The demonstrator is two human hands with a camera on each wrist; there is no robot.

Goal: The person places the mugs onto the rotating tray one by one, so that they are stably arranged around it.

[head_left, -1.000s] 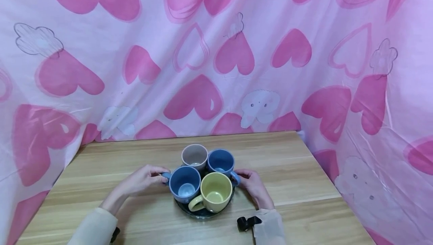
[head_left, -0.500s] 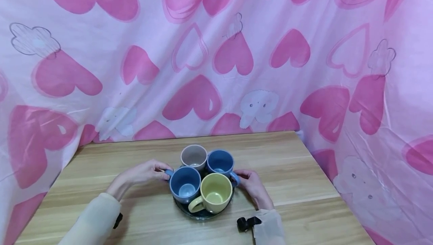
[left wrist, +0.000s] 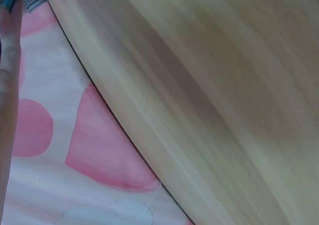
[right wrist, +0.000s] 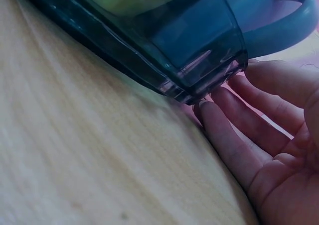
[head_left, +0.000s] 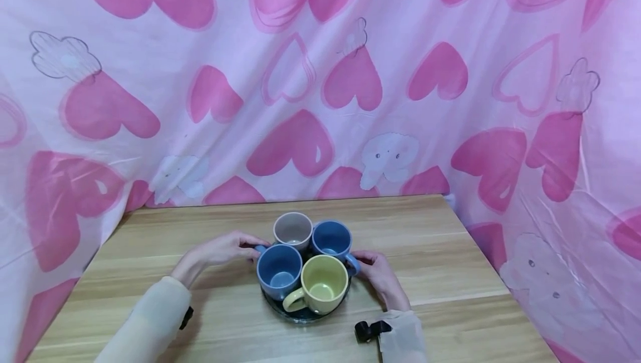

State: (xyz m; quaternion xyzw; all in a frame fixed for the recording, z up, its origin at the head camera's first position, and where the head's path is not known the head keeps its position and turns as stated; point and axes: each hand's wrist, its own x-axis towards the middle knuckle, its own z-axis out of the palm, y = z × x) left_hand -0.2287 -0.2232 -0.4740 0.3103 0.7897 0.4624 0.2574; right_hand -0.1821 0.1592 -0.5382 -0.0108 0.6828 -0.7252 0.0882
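Four-sided around one another, several mugs stand on a dark, see-through round tray [head_left: 300, 317]. My left hand [head_left: 227, 249] pinches the handle of the left blue mug [head_left: 279, 271]. Only part of that hand [left wrist: 9, 60] shows at the left wrist view's edge, beside the blue handle. The right hand [head_left: 379, 274] holds the tray's right edge, below the handle of the other blue mug [head_left: 332, 237]. In the right wrist view its fingertips [right wrist: 209, 110] meet the tray wall. A yellow mug [head_left: 324, 284] is in front, and a greyish-pink mug [head_left: 292, 230] at the back.
The tray stands on a wood-grain table [head_left: 210, 324]. Pink heart-patterned cloth [head_left: 285, 73] hangs behind and along the sides. The table's edge [left wrist: 124, 128] crosses the left wrist view, with cloth beyond it.
My left hand has moved away from me and slightly right, turning the left blue mug so its handle points farther back. The right hand keeps its place; the view has shifted slightly.
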